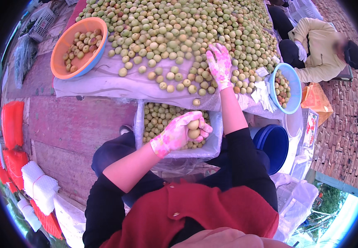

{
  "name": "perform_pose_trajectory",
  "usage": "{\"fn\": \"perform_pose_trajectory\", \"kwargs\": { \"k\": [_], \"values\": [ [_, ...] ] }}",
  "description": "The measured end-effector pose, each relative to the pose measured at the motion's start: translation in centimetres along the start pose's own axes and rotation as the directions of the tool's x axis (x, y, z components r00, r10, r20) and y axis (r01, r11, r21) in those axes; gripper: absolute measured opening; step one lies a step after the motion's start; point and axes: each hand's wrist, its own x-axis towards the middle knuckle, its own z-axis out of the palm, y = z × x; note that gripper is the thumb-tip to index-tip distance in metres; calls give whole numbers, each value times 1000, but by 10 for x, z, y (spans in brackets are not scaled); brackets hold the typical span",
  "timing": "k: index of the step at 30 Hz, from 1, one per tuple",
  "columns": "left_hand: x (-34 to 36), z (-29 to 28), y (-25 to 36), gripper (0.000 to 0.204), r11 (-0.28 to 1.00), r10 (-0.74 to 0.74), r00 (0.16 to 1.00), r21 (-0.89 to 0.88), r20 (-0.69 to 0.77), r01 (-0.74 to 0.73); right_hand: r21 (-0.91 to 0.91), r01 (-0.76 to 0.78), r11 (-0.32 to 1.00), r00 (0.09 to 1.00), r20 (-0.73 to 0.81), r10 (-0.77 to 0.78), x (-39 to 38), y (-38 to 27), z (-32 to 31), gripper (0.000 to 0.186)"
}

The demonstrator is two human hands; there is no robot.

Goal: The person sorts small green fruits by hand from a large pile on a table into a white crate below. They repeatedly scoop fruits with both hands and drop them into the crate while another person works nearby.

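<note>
My left hand (pixel 174 134), in a pink flowered glove, is curled around round yellow-green fruits (pixel 193 128) that look like jujubes. At least two show between thumb and fingers. Below it stands a crate (pixel 139 126) lined with clear plastic, between my knees, with many of the same fruits inside. My right hand (pixel 220 68), gloved alike, reaches forward onto the near part of a large fruit pile (pixel 162 33). Its fingers are spread on or just over the fruits, and nothing shows in its grip. The pile lies on a pale cloth (pixel 100 84).
At the left an orange basin (pixel 56 60) holds some fruits, several of them brownish. A light blue basin (pixel 296 89) with fruits stands at the right, near a seated person (pixel 317 49). A dark blue bucket (pixel 281 151) is beside my right leg. White foam netting (pixel 38 182) lies at the left.
</note>
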Motion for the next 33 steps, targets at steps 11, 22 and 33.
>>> {"fn": "perform_pose_trajectory", "kwargs": {
  "k": [11, 22, 33],
  "values": [
    [7, -6, 1, 33, 996, 48, 999, -72, 13, -47, -110, 131, 985, 971, 213, -105, -13, -55, 46, 65],
    [5, -9, -5, 33, 997, 27, 999, -78, 32, -24, -102, 111, 989, 938, 341, -70, -124, -53, -52, 38],
    [3, -4, -3, 31, 998, 21, 1000, -52, -2, -21, 88, -120, 989, 957, 276, 91, -74, -27, -61, 32]
  ]
}}
